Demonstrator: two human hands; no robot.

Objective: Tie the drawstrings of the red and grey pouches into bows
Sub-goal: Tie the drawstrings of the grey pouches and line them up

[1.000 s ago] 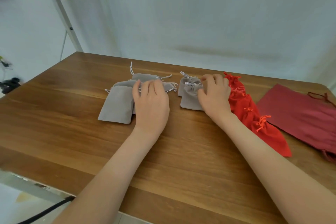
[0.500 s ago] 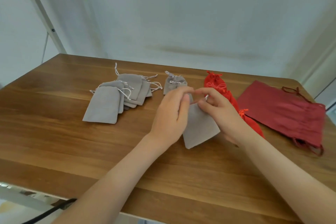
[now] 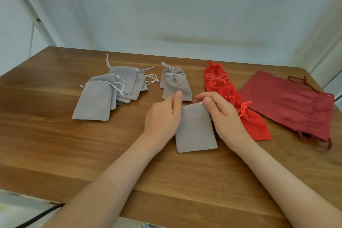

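Centre of frame: one grey pouch (image 3: 196, 131) lies flat on the wooden counter (image 3: 55, 144), mouth towards the top of the frame. The left hand (image 3: 162, 114) closes its grip on the pouch's upper left edge; the right hand (image 3: 224, 114) pinches the white drawstring (image 3: 201, 103) at the upper right corner. The step in hand appears to be cinching the mouth; next, both cord ends need drawing out and crossing. At centre left is a stack of untied grey pouches (image 3: 103, 98); just above the hands, tied grey pouches (image 3: 175, 85); at right, red pouches (image 3: 231, 96) bearing bows, then a dark red bag (image 3: 288, 103). Behind is a pale wall (image 3: 185, 5).
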